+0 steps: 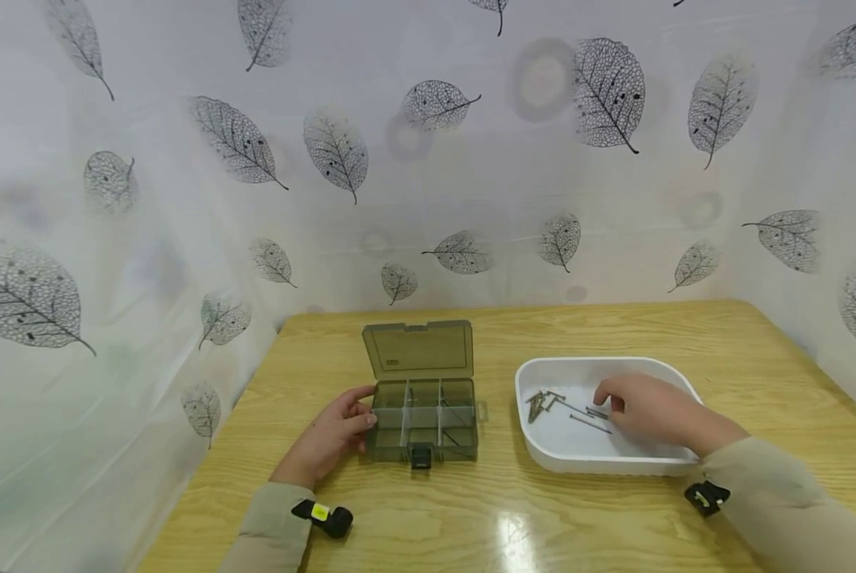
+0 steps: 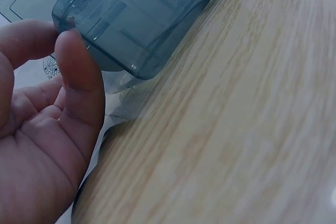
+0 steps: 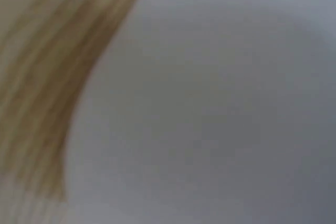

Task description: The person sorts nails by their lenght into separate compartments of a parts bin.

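My left hand (image 1: 331,436) holds a smoky clear compartment box (image 1: 422,418) by its left side, thumb and fingers on the wall. The left wrist view shows the thumb (image 2: 79,72) against the corner of the box. Its hinged lid (image 1: 421,350) stands raised at the back. A few thin metal pieces lie in its compartments. My right hand (image 1: 650,410) reaches into a white tray (image 1: 542,455), fingers bent downward beside long, thin nails or screws (image 1: 591,423). Its fingertips are partly hidden, so I cannot tell whether they pinch one. The right wrist view shows only the blurred tray.
More nails or screws (image 1: 537,404) lie bunched at the left of the tray. Both containers rest on a wood-grain table (image 1: 435,525). A leaf-patterned translucent sheet (image 1: 471,183) hangs behind the table and along its sides.
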Motion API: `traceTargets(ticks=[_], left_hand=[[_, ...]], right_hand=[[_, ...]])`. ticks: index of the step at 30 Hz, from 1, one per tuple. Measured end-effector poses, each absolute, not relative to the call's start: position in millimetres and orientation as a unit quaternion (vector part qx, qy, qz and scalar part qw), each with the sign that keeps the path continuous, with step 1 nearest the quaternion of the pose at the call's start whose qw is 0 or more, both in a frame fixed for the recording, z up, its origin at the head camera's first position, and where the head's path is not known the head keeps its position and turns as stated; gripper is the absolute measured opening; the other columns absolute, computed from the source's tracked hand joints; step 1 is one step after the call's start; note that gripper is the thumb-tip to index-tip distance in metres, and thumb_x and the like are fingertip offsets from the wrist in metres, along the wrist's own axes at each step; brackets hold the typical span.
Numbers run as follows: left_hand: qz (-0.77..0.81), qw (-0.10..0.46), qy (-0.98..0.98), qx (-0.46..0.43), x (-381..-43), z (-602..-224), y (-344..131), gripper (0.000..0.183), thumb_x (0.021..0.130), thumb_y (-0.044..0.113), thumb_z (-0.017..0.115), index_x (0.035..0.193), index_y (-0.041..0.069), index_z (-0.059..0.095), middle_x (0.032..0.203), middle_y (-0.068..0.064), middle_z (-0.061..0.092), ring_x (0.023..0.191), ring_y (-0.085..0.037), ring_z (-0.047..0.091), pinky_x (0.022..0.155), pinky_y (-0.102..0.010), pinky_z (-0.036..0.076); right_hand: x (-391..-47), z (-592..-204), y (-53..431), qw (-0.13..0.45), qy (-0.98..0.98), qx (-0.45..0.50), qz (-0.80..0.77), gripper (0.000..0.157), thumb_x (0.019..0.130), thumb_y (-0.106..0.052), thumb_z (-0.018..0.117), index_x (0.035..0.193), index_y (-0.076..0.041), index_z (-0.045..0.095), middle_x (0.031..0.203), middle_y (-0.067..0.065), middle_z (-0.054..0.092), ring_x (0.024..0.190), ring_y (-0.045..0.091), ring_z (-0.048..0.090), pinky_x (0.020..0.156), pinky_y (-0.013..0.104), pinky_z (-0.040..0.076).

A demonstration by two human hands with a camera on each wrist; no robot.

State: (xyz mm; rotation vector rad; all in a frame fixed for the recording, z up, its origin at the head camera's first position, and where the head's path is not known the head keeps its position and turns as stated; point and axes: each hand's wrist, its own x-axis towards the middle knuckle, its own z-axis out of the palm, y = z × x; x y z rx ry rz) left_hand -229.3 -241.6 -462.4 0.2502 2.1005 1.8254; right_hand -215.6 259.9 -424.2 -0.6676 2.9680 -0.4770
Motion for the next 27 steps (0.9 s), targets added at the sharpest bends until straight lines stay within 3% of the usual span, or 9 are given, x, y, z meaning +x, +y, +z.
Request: traceTargets(ticks=[11, 20, 27], left_hand=[[0.643, 0.171, 0.742, 0.088, -230, -463, -241, 0.061, 0.103, 0.008, 0.058, 0.157, 0.004, 0.03, 0.106, -0.011, 0.051, 0.08, -0.02, 0.05, 0.064, -0.032, 0.053], [0.644, 0.173, 0.74, 0.088, -230, -464, -241, 0.061, 0.103, 0.008, 0.058, 0.157, 0.005, 0.03, 0.106, -0.011, 0.051, 0.08, -0.02, 0.049, 0.063, -0.032, 0.052], [0.647, 0.175, 0.737, 0.088, -231, -464, -242, 0.061, 0.103, 0.008, 0.058, 0.157, 0.005, 0.029, 0.106, -0.011, 0.05, 0.081, -0.021, 0.049, 0.063, -0.032, 0.053]], right_hand=[[-216, -436, 264, 0.034, 0.964, -0.209, -0.162, 0.024, 0.088, -0.001, 0.064, 0.104, -0.019, 0.071, 0.078, -0.01, 0.052, 0.076, 0.01, 0.049, 0.07, 0.034, 0.044], [-215, -437, 262, 0.033, 0.971, -0.195, -0.138, 0.021, 0.09, -0.002, 0.062, 0.103, -0.017, 0.07, 0.085, -0.006, 0.06, 0.08, 0.013, 0.052, 0.074, 0.04, 0.047], [-213, -435, 260, 0.027, 0.971, -0.196, -0.138, 0.019, 0.088, -0.001, 0.062, 0.096, -0.017, 0.068, 0.083, -0.007, 0.059, 0.079, 0.013, 0.053, 0.073, 0.039, 0.048]])
